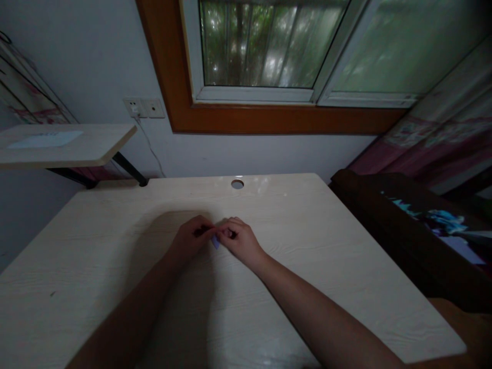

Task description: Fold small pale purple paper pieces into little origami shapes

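Both of my hands meet over the middle of the pale wooden desk (292, 215). Between their fingertips is a small purple piece (216, 242), perhaps folded paper; its exact kind is too small to make out. My left hand (191, 234) pinches it from the left with thumb and forefinger. From the right, my right hand (242, 240) also pinches at it, fingers curled. Only the lower tip of the purple piece shows below the fingers; the rest is hidden by them.
A raised shelf (69, 148) with a paper sheet (46, 139) stands at the desk's left back. A round cable hole (237, 184) sits near the back edge. A white cord (151, 148) hangs from the wall socket (134, 107). Dark furniture (403, 220) adjoins the right side.
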{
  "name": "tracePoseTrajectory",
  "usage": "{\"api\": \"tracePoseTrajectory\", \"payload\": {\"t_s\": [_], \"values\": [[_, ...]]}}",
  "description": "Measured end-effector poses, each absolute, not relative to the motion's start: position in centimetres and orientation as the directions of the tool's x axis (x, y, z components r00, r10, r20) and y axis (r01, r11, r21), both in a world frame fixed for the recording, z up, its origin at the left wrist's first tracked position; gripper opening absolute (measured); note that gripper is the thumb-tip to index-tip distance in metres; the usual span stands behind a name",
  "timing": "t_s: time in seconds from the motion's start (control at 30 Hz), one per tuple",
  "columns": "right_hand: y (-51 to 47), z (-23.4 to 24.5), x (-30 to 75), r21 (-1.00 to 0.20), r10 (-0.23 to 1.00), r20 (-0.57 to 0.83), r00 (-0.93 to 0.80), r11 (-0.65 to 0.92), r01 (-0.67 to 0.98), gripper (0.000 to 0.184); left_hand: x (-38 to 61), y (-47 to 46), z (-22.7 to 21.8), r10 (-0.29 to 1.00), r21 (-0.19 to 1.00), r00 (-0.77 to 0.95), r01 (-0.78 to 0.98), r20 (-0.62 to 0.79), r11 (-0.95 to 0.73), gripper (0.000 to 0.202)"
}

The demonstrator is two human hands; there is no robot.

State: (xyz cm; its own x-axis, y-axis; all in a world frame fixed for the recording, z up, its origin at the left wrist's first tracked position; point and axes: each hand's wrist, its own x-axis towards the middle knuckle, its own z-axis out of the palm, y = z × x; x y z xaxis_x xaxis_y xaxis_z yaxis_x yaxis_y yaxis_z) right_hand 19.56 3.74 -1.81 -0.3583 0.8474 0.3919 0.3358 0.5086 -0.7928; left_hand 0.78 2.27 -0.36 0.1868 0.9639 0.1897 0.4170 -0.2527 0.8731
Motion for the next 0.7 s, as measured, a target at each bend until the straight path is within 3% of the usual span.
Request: {"api": "tracePoseTrajectory", "payload": {"t_s": [0.53, 0.7], "values": [[3.43, -1.3, 19.5, -0.778, 0.843, 0.418, -0.338, 0.525, 0.346, 0.01, 0.6, 2.36, -0.31, 0.981, 0.905, 0.15, 0.389, 0.123, -0.173, 0.019], [3.21, -1.02, 19.48, -0.829, 0.853, 0.421, -0.309, 0.5, 0.252, 0.007, 0.62, 2.23, -0.07, 0.988, 0.934, 0.126, 0.334, 0.085, -0.123, 0.019]]}}
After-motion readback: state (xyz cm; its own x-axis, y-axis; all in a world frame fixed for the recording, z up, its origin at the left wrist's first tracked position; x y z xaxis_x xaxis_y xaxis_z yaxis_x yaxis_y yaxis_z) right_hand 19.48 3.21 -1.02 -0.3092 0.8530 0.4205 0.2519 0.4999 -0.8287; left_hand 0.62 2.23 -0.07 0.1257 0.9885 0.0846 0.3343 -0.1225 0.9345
